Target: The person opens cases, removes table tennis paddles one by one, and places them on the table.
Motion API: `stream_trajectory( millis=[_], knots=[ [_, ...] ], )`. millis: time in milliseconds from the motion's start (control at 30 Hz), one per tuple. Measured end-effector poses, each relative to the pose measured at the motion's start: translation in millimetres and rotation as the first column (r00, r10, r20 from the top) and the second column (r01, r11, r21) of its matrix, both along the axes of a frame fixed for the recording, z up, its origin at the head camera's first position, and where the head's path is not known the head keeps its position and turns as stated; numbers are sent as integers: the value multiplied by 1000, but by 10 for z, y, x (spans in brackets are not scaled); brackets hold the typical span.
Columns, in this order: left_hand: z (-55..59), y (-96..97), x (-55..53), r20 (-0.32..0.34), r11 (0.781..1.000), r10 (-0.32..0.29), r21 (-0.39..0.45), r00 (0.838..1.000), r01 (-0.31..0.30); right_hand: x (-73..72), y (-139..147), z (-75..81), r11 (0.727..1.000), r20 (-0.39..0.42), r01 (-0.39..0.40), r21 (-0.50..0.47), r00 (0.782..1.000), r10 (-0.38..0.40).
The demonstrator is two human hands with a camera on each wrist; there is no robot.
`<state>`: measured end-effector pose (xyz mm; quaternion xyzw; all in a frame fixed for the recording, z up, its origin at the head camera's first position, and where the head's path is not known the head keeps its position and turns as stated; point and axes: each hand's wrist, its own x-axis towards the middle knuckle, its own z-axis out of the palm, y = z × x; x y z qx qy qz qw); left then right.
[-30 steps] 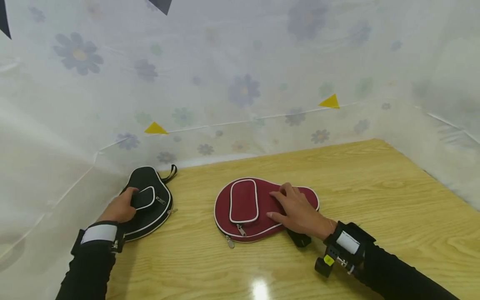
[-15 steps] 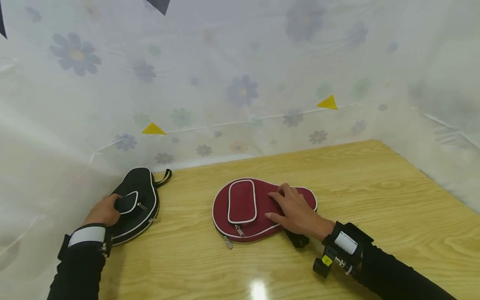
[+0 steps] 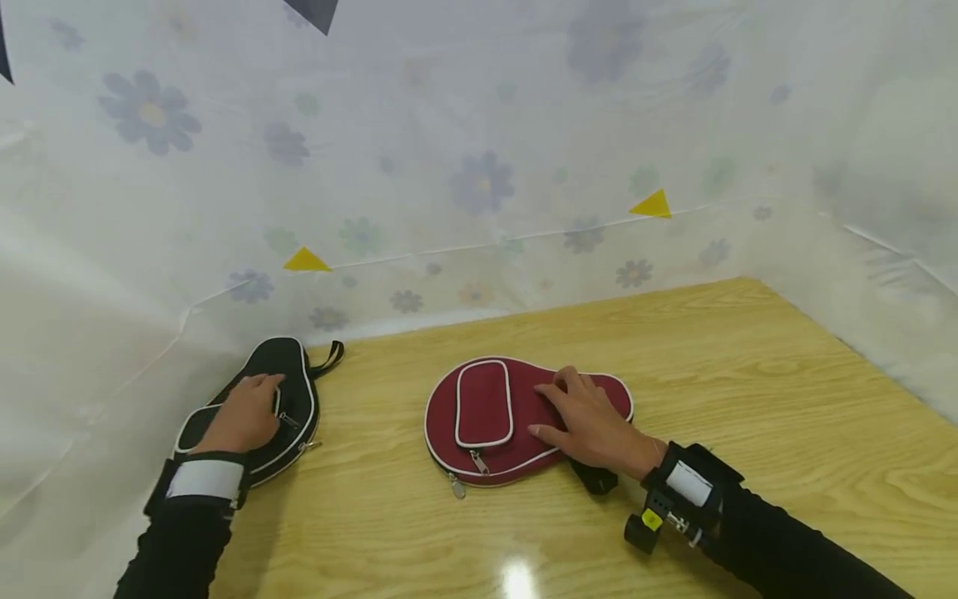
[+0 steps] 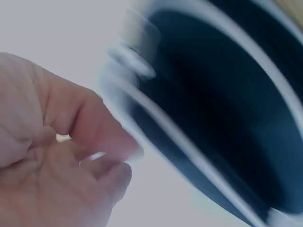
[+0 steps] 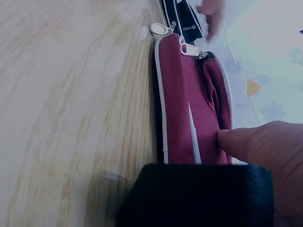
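The right hand's [image 3: 591, 423] fingers are spread apart, resting over the narrow half of one red case [image 3: 524, 409]. The left hand's [image 3: 241, 414] fingers are loosely curled, tips near each other, just above one black case [image 3: 295, 395].

The red case's long axis runs sideways: its round end lies left of the right fingers, its narrow end passes under them. The black case's narrow end points away from the person, beyond the left fingers; its round end lies beneath that hand, and one loop [image 3: 329, 360] sticks out past the fingers. Each case shows two zip pulls [image 3: 457, 485]. Under both hands is the desk [image 3: 389, 541]; beyond the fingers, a flowered sheet [image 3: 419, 100] bears two yellow triangles [image 3: 654, 205].
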<state>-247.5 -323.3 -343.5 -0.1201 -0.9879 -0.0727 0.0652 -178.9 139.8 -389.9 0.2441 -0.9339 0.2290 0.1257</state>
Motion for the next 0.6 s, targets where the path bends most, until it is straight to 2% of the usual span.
stream_trajectory(
  millis=[67, 133, 233, 300, 367, 467, 533, 600],
  knots=[
    [41, 369, 69, -28, 997, -66, 39, 997, 67, -6, 5, 6, 1000, -7, 3, 3, 1000, -3],
    [75, 758, 158, -5, 987, -116, 108, 993, 116, -12, 7, 8, 1000, -13, 7, 4, 1000, -7],
    [65, 1281, 299, 103, 970, -145, 212, 984, 121, -18, -2, 7, 1000, -5, 15, 1, 1000, -15],
    [-2, 1549, 373, 187, 960, -150, 264, 971, 97, -21, -11, 0, 1000, -1, 17, -1, 1000, -17],
    [-75, 1754, 423, 265, 952, -151, 297, 952, 68, -22, -21, -6, 1000, -2, 15, -3, 1000, -15],
    [-167, 1947, 446, 324, 946, -147, 324, 935, 36, -23, -36, -11, 1000, -12, 5, -5, 1000, -5],
    [-198, 2010, 451, 334, 945, -135, 326, 933, 20, -23, -44, -4, 1000, -14, -1, -7, 1000, 1],
    [-212, 2043, 448, 322, 945, -127, 327, 938, 16, -26, -45, 9, 1000, -6, 0, -8, 1000, 0]
  ],
)
